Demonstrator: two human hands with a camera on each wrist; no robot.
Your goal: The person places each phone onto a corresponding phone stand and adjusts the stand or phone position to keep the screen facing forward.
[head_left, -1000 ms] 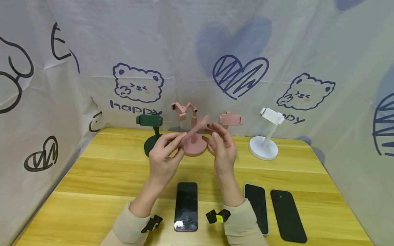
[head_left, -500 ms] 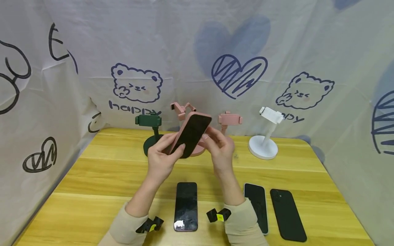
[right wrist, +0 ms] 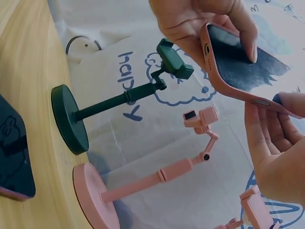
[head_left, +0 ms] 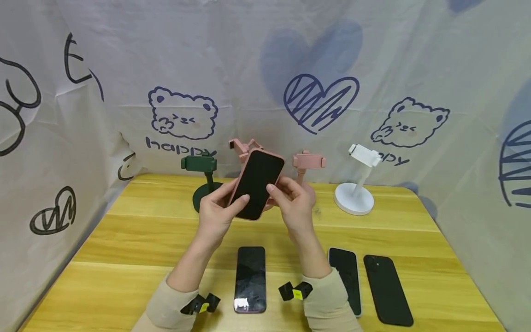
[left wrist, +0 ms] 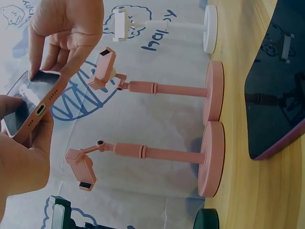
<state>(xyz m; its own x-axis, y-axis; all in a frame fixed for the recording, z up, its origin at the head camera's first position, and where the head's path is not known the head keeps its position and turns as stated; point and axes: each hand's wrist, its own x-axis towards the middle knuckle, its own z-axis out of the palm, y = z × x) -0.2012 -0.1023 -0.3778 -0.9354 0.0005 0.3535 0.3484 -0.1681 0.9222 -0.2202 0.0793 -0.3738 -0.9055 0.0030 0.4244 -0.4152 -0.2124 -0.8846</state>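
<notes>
Above the table, both hands hold a smartphone [head_left: 259,179] in a pink case, its black screen turned toward the head camera and its top leaning right. My left hand [head_left: 215,211] grips its left edge, thumb on the screen and fingers behind. At the right edge, my right hand [head_left: 295,207] pinches it with the thumb at the screen's border. The right wrist view shows the charging port end of the cased phone [right wrist: 238,67]. Behind it in the head view stands a pink phone stand [head_left: 242,148], partly hidden by the phone; the left wrist view shows that stand [left wrist: 167,153] whole.
Along the back stand a green phone stand [head_left: 200,163], a second pink stand [head_left: 309,161] and a white stand [head_left: 357,198]. On the wooden table [head_left: 124,240] lie a phone [head_left: 250,279] between the forearms, a pale-edged phone [head_left: 346,272] and a black phone [head_left: 387,290] face down.
The pink-cased phone has turned from nearly edge-on to screen facing the head camera. My right hand, apart from it a second ago, has come in to its right edge.
</notes>
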